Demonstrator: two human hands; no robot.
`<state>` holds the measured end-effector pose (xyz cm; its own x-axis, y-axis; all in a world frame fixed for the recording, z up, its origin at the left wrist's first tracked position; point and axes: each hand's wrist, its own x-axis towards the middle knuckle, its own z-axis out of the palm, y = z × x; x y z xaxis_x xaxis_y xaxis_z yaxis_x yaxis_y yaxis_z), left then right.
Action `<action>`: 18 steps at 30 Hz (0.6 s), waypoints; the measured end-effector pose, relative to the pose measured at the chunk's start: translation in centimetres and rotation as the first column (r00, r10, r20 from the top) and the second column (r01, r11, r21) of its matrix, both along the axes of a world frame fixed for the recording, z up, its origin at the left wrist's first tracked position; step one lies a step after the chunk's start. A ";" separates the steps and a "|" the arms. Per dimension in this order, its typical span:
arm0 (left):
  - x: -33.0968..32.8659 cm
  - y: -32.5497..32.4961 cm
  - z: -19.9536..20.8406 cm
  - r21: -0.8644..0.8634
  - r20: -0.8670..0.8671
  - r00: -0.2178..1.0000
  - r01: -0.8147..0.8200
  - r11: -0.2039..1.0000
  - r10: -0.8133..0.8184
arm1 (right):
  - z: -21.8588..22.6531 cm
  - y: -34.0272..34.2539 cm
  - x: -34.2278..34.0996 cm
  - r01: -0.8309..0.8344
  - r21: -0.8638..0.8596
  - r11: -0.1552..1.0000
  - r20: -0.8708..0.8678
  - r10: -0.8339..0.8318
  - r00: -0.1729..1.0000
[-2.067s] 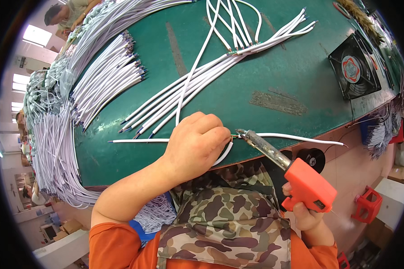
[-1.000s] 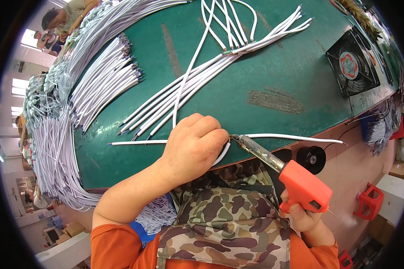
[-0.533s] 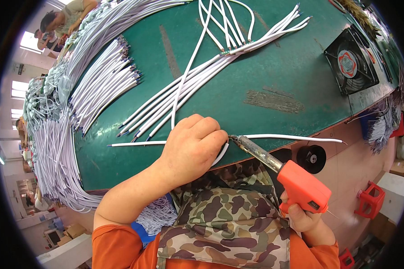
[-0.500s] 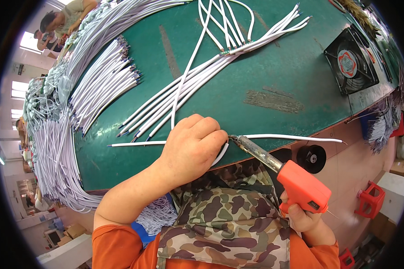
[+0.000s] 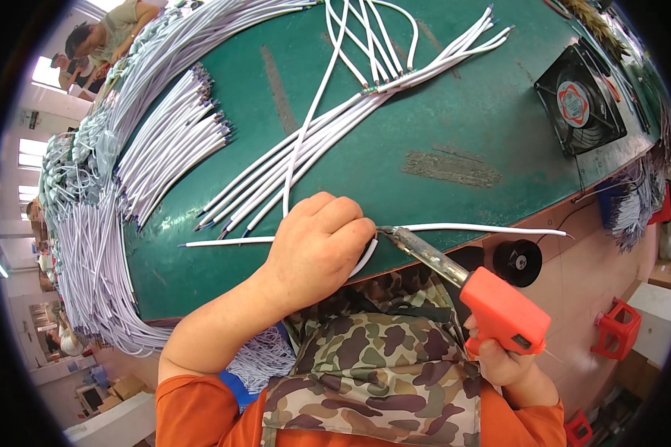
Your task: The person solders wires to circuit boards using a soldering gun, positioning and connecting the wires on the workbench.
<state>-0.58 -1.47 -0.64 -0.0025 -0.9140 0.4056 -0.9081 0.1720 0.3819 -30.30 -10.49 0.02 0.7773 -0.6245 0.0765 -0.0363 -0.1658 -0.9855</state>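
My left hand (image 5: 317, 249) is closed on a white cable (image 5: 484, 228) at the near edge of the green table. One end of it sticks out to the right past the table edge. A white length runs out to the left of the fist, and another short white cable end (image 5: 364, 258) bends down below the fingers. My right hand (image 5: 502, 363) grips the handle of a red soldering gun (image 5: 508, 309). Its dark metal tip points left and meets the cable just beside my left fingertips. The joint itself is too small to make out.
Joined white cables (image 5: 306, 149) lie across the green table (image 5: 462, 119). Piles of white cables (image 5: 175, 145) line its left side. A black fan (image 5: 578, 104) stands at the right. Beyond the near edge are a black spool (image 5: 517, 263) and a red stool (image 5: 616, 329).
Both hands, the cable and the soldering gun hold nearly the same place. The whole view has shifted very slightly.
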 end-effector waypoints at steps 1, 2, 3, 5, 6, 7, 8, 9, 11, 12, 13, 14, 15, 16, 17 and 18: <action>0.0 0.0 0.0 -0.002 0.002 1.000 -0.001 1.000 0.001 | -0.1 0.0 -0.1 -0.001 0.015 1.000 0.006 0.001 1.000; 0.0 0.1 0.0 -0.004 0.002 1.000 -0.006 1.000 0.006 | -0.2 0.1 -0.2 0.036 0.054 0.998 0.034 -0.038 0.999; 0.0 0.1 0.0 -0.004 0.004 1.000 -0.005 1.000 0.005 | -0.2 0.1 -0.5 0.053 0.086 0.995 0.035 -0.056 0.998; 0.0 0.1 0.0 -0.007 0.009 1.000 -0.001 1.000 0.001 | 0.1 -0.2 -1.1 0.020 0.063 0.998 0.014 -0.021 1.000; 0.0 0.1 0.0 -0.005 0.014 1.000 -0.002 1.000 0.002 | 0.1 -0.3 -1.2 -0.007 0.049 0.999 -0.011 0.008 1.000; 0.0 0.1 0.1 -0.007 0.019 1.000 -0.003 1.000 0.003 | 0.1 -0.4 -1.4 -0.036 0.035 0.999 -0.037 0.037 0.999; 0.0 0.1 0.1 -0.005 0.019 1.000 -0.004 1.000 0.004 | 0.0 -0.3 -1.4 -0.029 0.032 0.999 -0.008 0.029 1.000; -0.1 0.1 0.1 -0.006 0.022 1.000 -0.004 1.000 0.005 | -0.1 -0.4 -1.4 -0.025 0.030 0.999 0.007 0.025 1.000; 0.0 0.1 0.1 -0.007 0.027 1.000 -0.004 1.000 0.004 | -0.3 -0.4 -1.4 -0.028 0.023 0.999 0.025 0.028 0.999; 0.0 0.1 0.1 -0.010 0.027 1.000 -0.003 1.000 0.003 | -0.3 -0.4 -1.5 -0.041 0.008 0.999 0.024 0.041 0.999; 0.0 0.2 0.1 -0.003 0.031 1.000 -0.002 1.000 0.003 | -0.4 -0.4 -1.6 -0.034 0.017 0.999 0.029 0.033 0.999; 0.0 0.1 0.1 -0.016 0.031 1.000 -0.001 1.000 0.002 | -0.5 -0.3 -1.7 -0.035 0.029 0.999 0.027 0.034 0.999; 0.0 0.1 0.1 -0.010 0.041 0.999 0.004 1.000 -0.004 | -0.6 -0.3 -1.9 -0.035 0.032 0.999 0.028 0.034 0.999; -0.1 0.0 0.3 -0.017 0.052 0.999 0.008 1.000 -0.007 | -0.7 -0.3 -2.1 -0.035 0.036 0.999 0.029 0.034 0.999; -0.1 -0.1 0.5 -0.009 0.056 0.998 0.011 1.000 -0.010 | -0.8 -0.3 -2.4 -0.027 0.042 0.999 0.032 0.025 0.999; 0.0 -0.1 0.9 0.010 0.066 0.998 0.008 1.000 -0.009 | -0.8 -0.3 -2.7 -0.024 0.044 0.999 0.016 0.024 1.000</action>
<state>-0.62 -1.59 0.30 -0.0365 -0.9177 0.3956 -0.9298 0.1762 0.3231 -33.00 -10.81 -0.77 0.7910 -0.6087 0.0619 -0.0170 -0.1230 -0.9923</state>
